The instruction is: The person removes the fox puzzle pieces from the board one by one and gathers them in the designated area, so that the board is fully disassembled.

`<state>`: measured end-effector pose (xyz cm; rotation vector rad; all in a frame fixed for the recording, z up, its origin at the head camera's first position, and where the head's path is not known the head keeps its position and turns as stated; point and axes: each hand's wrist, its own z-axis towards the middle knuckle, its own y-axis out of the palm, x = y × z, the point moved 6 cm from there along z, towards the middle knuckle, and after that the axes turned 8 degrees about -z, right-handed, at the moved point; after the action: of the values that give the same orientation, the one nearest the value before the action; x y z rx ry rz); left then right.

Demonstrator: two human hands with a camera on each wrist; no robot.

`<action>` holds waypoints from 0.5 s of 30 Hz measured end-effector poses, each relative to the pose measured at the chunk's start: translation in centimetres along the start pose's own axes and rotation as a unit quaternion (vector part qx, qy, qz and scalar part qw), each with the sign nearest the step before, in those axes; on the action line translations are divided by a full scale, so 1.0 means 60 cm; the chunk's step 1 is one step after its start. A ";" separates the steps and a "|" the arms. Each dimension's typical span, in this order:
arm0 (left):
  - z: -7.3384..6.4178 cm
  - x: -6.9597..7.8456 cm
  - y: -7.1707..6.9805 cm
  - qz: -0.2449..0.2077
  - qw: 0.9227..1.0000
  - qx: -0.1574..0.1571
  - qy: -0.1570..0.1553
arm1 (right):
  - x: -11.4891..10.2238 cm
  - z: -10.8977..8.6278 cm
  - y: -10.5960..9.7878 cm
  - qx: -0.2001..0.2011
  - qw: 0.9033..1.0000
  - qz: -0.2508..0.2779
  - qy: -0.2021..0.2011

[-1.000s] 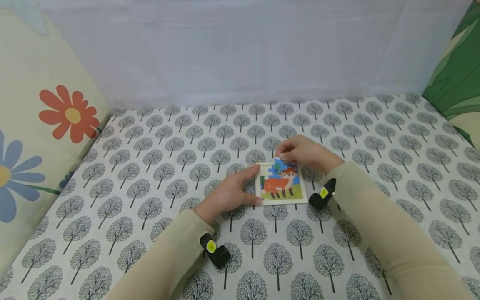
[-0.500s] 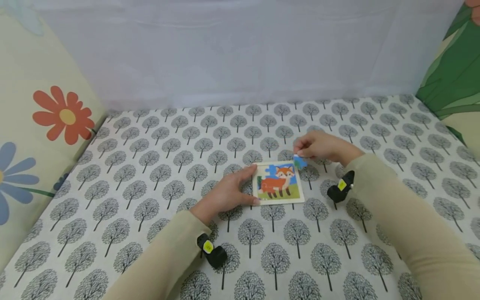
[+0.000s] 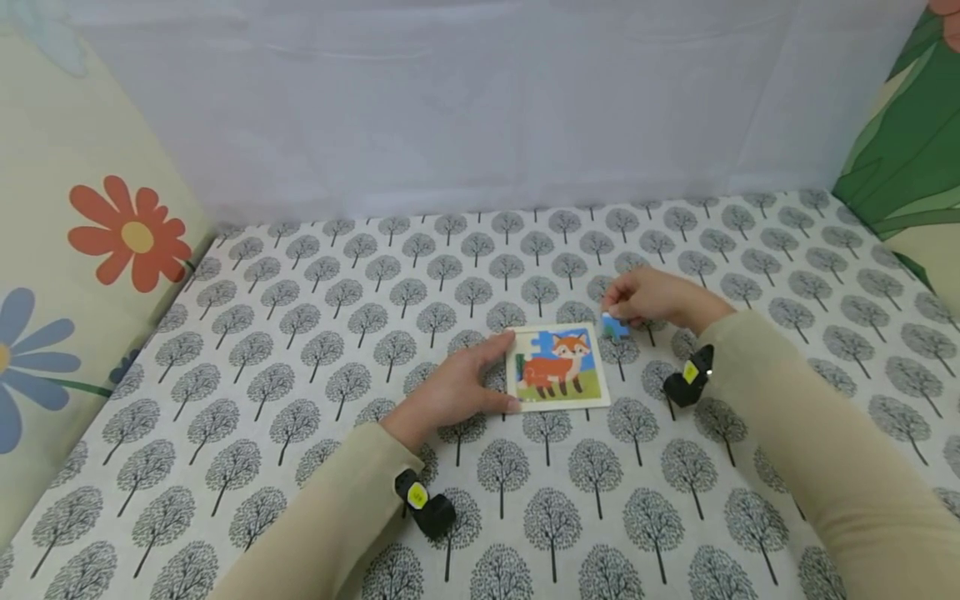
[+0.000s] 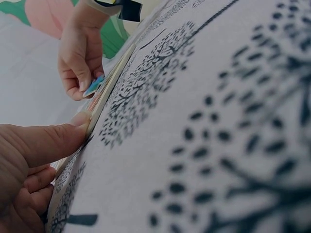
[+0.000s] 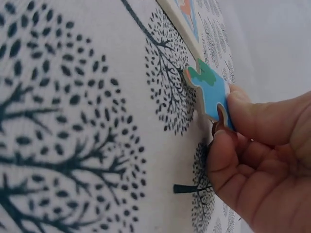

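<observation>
A small square wooden puzzle board point(image 3: 522, 343) with a fox picture lies on the cloth, its upper left corner showing bare cream. Against its left side is my left hand point(image 3: 457, 387), thumb at the near corner and a finger at the far one. The left wrist view shows that thumb point(image 4: 58, 141) on the board's edge with the other fingers bent beside it. Just beyond the board's upper right corner, my right hand point(image 3: 656, 300) pinches a blue and green jigsaw piece point(image 5: 214, 92) between thumb and fingers. The piece is tilted close over the cloth.
The table wears a white cloth point(image 3: 315, 433) printed with dark trees. A pale curtain point(image 3: 480, 108) hangs behind it. Flower-patterned panels point(image 3: 45, 208) stand on the left, and a green leafy one point(image 3: 907, 167) on the right. Each wrist carries a black strap camera point(image 3: 435, 515).
My right hand has drawn the jigsaw piece from over the board's top edge out to the right, past the corner. My left hand keeps its place at the board.
</observation>
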<state>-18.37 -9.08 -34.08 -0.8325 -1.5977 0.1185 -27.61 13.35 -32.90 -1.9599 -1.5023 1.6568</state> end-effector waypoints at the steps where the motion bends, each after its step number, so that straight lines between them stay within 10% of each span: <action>1: 0.000 -0.001 0.000 -0.002 1.000 0.000 -0.002 | 0.001 0.000 0.000 0.006 1.000 -0.005 0.003; 15: -0.003 -0.001 0.000 0.001 1.000 0.000 0.001 | -0.012 -0.013 0.000 0.129 0.983 -0.130 0.000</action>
<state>-18.20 -9.17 -34.07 -0.8348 -1.5955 0.1194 -26.86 13.19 -32.17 -1.5597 -1.3919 1.6418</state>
